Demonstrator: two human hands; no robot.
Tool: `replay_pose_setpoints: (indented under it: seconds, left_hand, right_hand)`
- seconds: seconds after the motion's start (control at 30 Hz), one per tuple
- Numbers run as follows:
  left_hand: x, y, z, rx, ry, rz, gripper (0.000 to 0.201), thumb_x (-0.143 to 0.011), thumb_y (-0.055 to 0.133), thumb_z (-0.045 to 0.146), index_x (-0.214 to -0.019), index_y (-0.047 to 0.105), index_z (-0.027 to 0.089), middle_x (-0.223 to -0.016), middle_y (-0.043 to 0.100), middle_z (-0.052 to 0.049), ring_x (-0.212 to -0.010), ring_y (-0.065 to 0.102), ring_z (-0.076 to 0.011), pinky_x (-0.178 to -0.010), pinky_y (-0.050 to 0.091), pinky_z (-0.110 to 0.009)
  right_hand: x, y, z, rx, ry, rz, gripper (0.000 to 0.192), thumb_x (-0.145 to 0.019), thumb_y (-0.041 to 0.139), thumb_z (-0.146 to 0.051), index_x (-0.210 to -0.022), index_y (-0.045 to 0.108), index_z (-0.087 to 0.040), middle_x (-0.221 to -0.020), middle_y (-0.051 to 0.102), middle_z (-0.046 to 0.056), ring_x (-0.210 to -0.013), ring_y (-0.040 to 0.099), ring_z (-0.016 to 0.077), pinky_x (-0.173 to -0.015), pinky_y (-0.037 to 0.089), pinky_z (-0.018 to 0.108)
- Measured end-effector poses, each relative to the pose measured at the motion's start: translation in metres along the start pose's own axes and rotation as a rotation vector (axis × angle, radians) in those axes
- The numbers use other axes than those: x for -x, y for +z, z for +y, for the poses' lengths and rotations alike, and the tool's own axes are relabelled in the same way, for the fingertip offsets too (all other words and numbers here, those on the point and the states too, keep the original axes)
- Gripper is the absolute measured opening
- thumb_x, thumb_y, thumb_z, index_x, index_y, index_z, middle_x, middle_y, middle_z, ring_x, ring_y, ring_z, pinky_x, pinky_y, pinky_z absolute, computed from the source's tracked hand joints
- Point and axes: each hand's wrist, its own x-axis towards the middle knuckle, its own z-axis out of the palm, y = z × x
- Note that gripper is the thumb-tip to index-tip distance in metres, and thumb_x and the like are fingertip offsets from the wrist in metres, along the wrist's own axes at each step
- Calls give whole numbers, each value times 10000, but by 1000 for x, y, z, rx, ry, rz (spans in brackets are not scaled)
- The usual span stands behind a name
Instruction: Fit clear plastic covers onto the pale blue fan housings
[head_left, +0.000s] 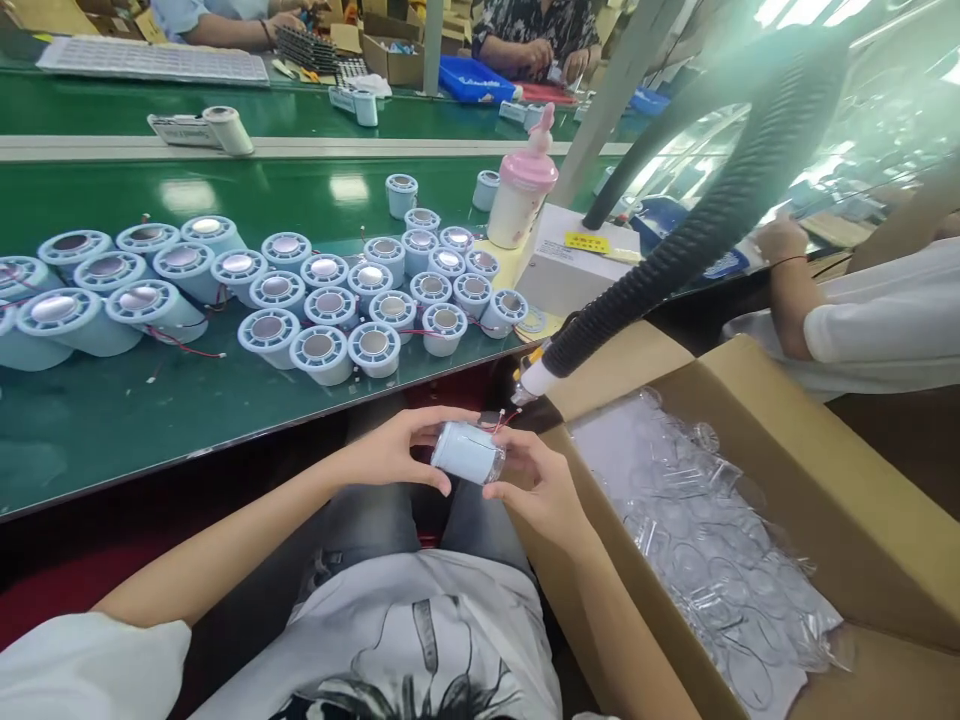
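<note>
Over my lap, both hands hold one pale blue cylindrical housing (466, 452) lying on its side. My left hand (394, 450) wraps its left end, thumb beneath and fingers over the top. My right hand (536, 485) grips its right end, where a clear plastic piece sits against it. Thin red wires stick out of the housing near the white nozzle (534, 382) of a black ribbed hose (720, 210).
Several more pale blue housings (322, 300) with round metal centres stand on the green bench (112, 420). An open cardboard box (825, 480) of clear plastic parts (712, 560) sits at my right. A pink-lidded bottle (523, 190), a white box (574, 262), and other people's arms lie beyond.
</note>
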Motion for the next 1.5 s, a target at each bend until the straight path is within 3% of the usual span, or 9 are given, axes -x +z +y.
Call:
replay_pose_setpoints:
  seconds: [0.17,0.37,0.73,0.9,1.07,1.23,1.4,1.5]
  left_hand:
    - [35,4,14,-94,62,34,750,-632,822,216,-1316,517,255,-1351,530,-117,-1233,522,-259,-1016,451,-391]
    - [53,3,23,-227,168,75,756,-636,822,240,-1327,518,259,-1368,520,-125,-1269,490,-269,-1046,425,-395]
    - [66,2,28,-321,219,92,752,-658,809,278,-1344,502,260,-1378,516,-125,-1273,486,-278,-1062,401,-409]
    - [69,2,29,-345,238,91,757,-667,805,270,-1354,487,268,-1392,505,-114,-1289,470,-271,-1074,385,-396]
    - [70,2,29,-340,266,86,764,-663,808,258,-1356,485,277,-1400,496,-114,-1285,475,-274,-1070,387,-396]
    - [71,2,30,-320,266,77,756,-665,805,253,-1352,490,286,-1407,486,-119,-1282,475,-289,-1057,396,-410]
    - [72,4,32,-347,277,79,694,-696,783,250,-1329,505,309,-1415,463,-114,-1266,485,-290,-1041,406,-417]
    - [74,8,35,-325,234,116,624,-717,761,238,-1297,531,270,-1357,503,-126,-1235,506,-288,-1015,435,-405]
  right_hand:
    - [6,14,-21,4,18,-102,434,-708,799,-334,-1083,598,-253,-1096,645,44,-950,646,202,-845,571,335]
    - [4,26,-35,-153,161,-154,430,-728,775,-385,-1081,571,-246,-978,664,34,-874,647,184,-731,578,292]
    - [-4,42,-41,-398,430,-160,440,-723,723,-517,-956,518,-206,-712,646,-20,-541,618,119,-501,563,238]
    - [-1,45,-35,-433,574,-203,480,-766,626,-616,-940,459,-202,-598,657,-14,-485,656,169,-430,536,236]
    - [-3,52,-36,-478,666,-233,522,-738,572,-705,-855,447,-211,-522,628,-20,-409,615,154,-340,453,185]
    - [-7,56,-43,-516,775,-331,573,-741,495,-751,-823,512,-183,-513,630,21,-371,573,133,-302,401,163]
    - [-10,54,-48,-580,952,-392,640,-868,256,-703,-759,578,-160,-515,616,40,-327,515,90,-272,330,133]
    - [-9,55,-46,-544,948,-466,703,-836,226,-754,-654,560,-163,-486,580,37,-303,468,79,-250,266,140]
